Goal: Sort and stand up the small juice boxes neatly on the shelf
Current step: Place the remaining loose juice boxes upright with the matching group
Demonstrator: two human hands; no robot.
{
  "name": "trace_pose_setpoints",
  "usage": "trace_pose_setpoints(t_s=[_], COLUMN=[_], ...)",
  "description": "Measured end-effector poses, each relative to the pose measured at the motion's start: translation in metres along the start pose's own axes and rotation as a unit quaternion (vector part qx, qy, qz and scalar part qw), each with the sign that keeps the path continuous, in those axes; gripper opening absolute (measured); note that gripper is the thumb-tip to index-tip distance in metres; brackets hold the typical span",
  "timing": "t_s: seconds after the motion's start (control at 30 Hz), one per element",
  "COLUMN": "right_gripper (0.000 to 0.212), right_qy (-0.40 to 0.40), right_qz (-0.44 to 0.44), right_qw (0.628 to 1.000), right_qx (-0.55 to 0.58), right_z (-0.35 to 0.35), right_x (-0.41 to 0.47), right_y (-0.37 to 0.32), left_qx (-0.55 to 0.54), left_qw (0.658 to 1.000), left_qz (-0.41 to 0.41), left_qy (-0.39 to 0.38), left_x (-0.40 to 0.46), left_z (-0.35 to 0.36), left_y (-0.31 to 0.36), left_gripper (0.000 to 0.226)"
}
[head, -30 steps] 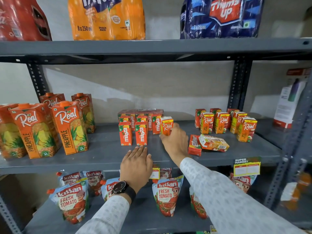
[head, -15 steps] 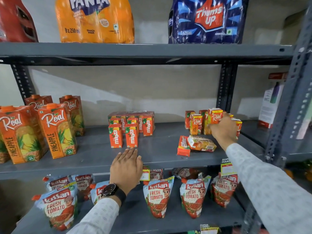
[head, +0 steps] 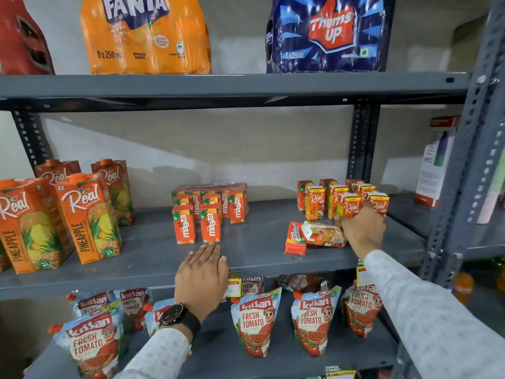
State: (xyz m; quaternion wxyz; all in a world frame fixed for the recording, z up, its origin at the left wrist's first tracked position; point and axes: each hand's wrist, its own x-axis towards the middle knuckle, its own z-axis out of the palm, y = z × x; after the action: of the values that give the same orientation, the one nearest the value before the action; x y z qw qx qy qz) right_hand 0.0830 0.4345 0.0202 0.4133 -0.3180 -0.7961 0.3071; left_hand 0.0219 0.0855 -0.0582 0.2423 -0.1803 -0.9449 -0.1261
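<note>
My right hand grips a small orange Real juice box, held upright at the front of a cluster of standing small Real boxes on the right of the grey middle shelf. Just left of that hand, two small boxes lie on their sides: a pale one resting on a red one. Several small Maaza boxes stand in rows at the shelf's middle. My left hand lies flat, fingers together, on the shelf's front edge below the Maaza boxes, holding nothing.
Large Real pineapple cartons stand at the left. Kissan tomato pouches fill the lower shelf. Fanta and Thums Up packs sit on the top shelf. A grey upright post bounds the right side.
My right hand carried a small Real box from beside the Maaza group rightwards to the Real cluster and lowered it to the front. The left hand stayed on the shelf edge.
</note>
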Motion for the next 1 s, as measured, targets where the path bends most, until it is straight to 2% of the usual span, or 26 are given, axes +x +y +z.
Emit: trace_pose_setpoints(t_s=[0.1,0.17,0.23,0.3,0.4,0.53,0.6,0.7,0.87,0.93,1.0], right_gripper=[0.056,0.042,0.026,0.029,0.05,0.094,0.105,0.1,0.063,0.063,0.073], right_qy=[0.069,0.09,0.051,-0.02,-0.112,-0.223,-0.251,-0.261,-0.312,-0.343,-0.345], right_qz=[-0.051,-0.137,-0.227,-0.275,-0.287,-0.219,-0.195,-0.223,-0.304,-0.323,-0.322], right_qw=[0.996,0.986,0.972,0.958,0.938,0.9,0.882,0.866,0.841,0.833,0.835], right_qx=[-0.007,-0.019,-0.034,-0.076,-0.158,-0.305,-0.349,-0.363,-0.321,-0.292,-0.282], right_z=[-0.003,0.0,0.005,0.01,0.014,0.015,0.016,0.02,0.034,0.04,0.045], right_x=[-0.011,-0.017,-0.022,-0.024,-0.031,-0.039,-0.04,-0.04,-0.044,-0.046,-0.047], right_y=[-0.002,-0.006,-0.012,-0.022,-0.041,-0.058,-0.063,-0.071,-0.083,-0.089,-0.093], left_qx=[0.001,0.001,-0.008,-0.013,-0.011,-0.009,-0.011,-0.009,-0.005,-0.002,-0.003], left_qw=[1.0,1.0,1.0,1.0,1.0,1.0,1.0,1.0,1.0,1.0,1.0], left_qz=[0.001,0.0,-0.001,0.0,0.003,0.001,0.0,0.0,0.002,0.004,0.007], left_qy=[0.002,0.006,0.012,0.016,0.01,0.005,0.007,0.007,0.007,0.003,-0.005], left_x=[0.0,0.0,-0.001,-0.002,-0.002,-0.001,-0.001,-0.001,-0.001,-0.002,-0.002], left_z=[0.0,0.001,0.001,0.0,-0.001,-0.001,0.0,0.001,0.0,-0.002,-0.004], left_y=[0.0,0.0,0.001,0.001,0.002,0.001,0.0,-0.001,0.0,0.0,0.0], left_gripper=[0.073,0.072,0.071,0.073,0.075,0.075,0.073,0.07,0.067,0.068,0.071])
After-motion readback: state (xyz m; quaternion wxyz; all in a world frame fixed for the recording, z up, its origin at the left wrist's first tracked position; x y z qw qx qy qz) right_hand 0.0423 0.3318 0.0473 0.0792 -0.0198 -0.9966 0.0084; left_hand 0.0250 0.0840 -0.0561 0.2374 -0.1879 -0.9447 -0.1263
